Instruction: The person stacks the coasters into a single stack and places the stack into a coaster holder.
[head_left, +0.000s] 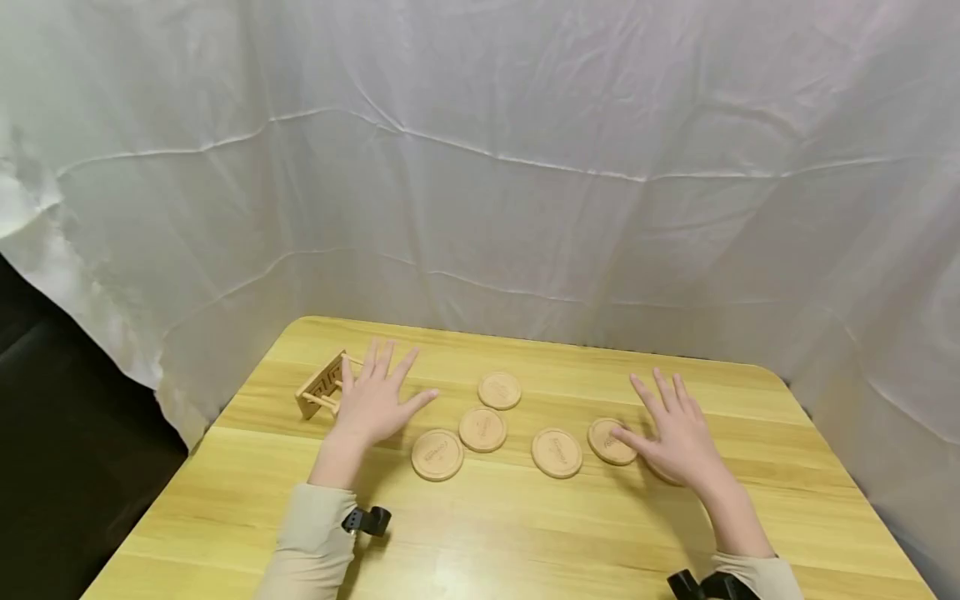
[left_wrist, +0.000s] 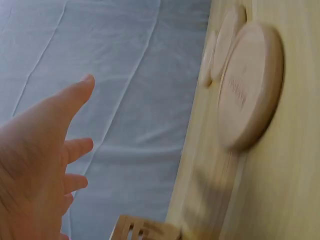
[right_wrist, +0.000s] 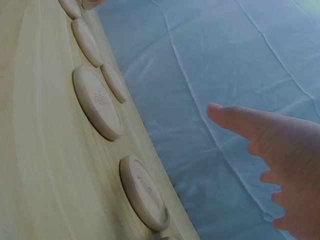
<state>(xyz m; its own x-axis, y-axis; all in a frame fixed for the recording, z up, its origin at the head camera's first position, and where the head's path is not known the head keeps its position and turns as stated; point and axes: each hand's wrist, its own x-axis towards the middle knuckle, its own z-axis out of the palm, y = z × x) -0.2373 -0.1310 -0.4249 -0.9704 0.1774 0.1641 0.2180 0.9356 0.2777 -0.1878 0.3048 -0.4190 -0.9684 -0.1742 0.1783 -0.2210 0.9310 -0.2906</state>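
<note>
My left hand [head_left: 371, 406] is held above the table with its fingers spread and nothing in it. Beneath and beside it, at the left, is a small wooden rack [head_left: 324, 386] with a cut-out side panel and thin rods, partly hidden by the hand. Several round wooden coasters with engraved faces lie flat, among them a near-left coaster [head_left: 437, 455], a far coaster [head_left: 498, 390] and a middle coaster [head_left: 557, 453]. My right hand [head_left: 681, 440], also spread and holding nothing, hovers over a right coaster [head_left: 609, 443] and another coaster [head_left: 662, 473] mostly hidden beneath it.
A light wooden table [head_left: 480, 533] with rounded far corners bears everything. White cloth [head_left: 480, 208] hangs behind it and on both sides. Something dark [head_left: 67, 417] lies beyond the table's left edge. Black straps [head_left: 366, 521] with small devices sit on both wrists.
</note>
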